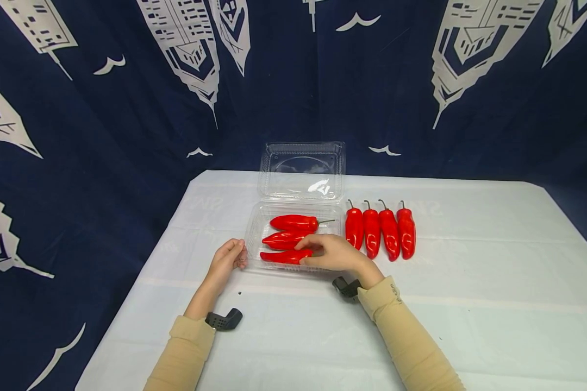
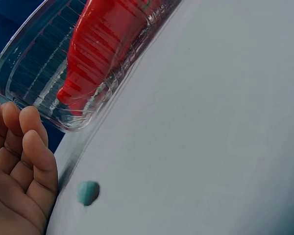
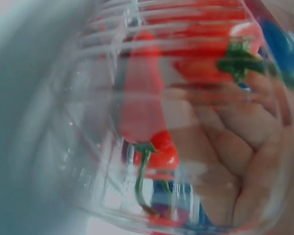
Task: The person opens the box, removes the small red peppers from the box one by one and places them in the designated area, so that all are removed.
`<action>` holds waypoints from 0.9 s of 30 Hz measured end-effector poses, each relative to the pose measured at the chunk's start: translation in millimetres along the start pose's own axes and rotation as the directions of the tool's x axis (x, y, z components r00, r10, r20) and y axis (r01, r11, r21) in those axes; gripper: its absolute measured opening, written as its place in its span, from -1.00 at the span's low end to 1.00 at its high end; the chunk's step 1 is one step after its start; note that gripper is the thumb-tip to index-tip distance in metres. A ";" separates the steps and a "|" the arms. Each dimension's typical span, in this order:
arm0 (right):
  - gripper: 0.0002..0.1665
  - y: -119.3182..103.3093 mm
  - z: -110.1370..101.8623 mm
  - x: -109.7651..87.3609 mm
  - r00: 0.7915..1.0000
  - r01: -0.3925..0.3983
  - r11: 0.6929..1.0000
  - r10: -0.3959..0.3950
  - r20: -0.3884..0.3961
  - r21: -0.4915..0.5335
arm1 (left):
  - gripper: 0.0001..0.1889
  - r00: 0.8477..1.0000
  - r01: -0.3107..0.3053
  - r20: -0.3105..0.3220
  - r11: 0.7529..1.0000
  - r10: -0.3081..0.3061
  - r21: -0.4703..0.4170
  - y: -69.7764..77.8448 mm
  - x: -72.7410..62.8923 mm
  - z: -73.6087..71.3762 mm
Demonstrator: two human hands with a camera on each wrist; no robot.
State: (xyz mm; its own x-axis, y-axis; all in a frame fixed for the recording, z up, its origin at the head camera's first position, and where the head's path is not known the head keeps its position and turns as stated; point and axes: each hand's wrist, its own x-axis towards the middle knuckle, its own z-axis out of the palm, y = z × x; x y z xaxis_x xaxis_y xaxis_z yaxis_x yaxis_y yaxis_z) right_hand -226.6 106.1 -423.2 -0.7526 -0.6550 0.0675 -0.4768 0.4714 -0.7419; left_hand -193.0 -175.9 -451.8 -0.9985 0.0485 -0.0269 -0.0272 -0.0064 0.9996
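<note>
A clear plastic hinged container (image 1: 254, 217) lies with its lid up at the back of the table. Three long red chili peppers are inside: the back pepper (image 1: 293, 222), the middle one (image 1: 280, 240) and the front pepper (image 1: 281, 257). My right hand (image 1: 335, 252) reaches over the front right of the container and grips the front pepper near its stem end, thumb on the near side. Through the clear wall, the right wrist view shows a green-stemmed pepper (image 3: 142, 93) beside my fingers. My left hand (image 1: 230, 256) pinches the container's left rim, its other fingers (image 2: 32, 120) curled beside the corner.
Several more red peppers (image 1: 372, 231) lie in a row right of the container, stems toward the back. The transparent lid (image 1: 300, 171) leans up near the dark blue printed curtain (image 1: 323, 92). A tiny dark bit (image 1: 239, 293) sits on the white tablecloth (image 1: 469, 260) in front.
</note>
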 end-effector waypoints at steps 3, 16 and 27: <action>-0.62 0.4 -1.2 -0.8 1.000 0.007 0.999 -0.008 0.016 0.050 | -0.78 1.000 0.000 0.003 1.000 0.000 0.001 0.3 0.0 -0.1; -0.57 1.9 -4.2 -0.8 0.999 0.044 0.984 -0.046 0.006 0.175 | -0.72 0.999 -0.027 -0.021 0.999 0.026 -0.023 -23.9 12.9 -8.3; -0.62 1.4 -11.5 -4.0 0.995 0.058 0.975 -0.039 -0.090 0.213 | -0.72 0.999 -0.044 -0.021 0.999 0.044 -0.010 -26.1 11.6 -8.1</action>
State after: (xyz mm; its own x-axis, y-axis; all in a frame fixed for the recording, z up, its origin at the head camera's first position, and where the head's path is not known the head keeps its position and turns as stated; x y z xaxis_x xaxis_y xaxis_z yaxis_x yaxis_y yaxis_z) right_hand -229.5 116.2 -416.9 -0.7712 -0.6171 0.1561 -0.4114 0.2961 -0.8620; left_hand -204.3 -183.3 -478.3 -0.9995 0.0273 0.0167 0.0162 -0.0184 0.9997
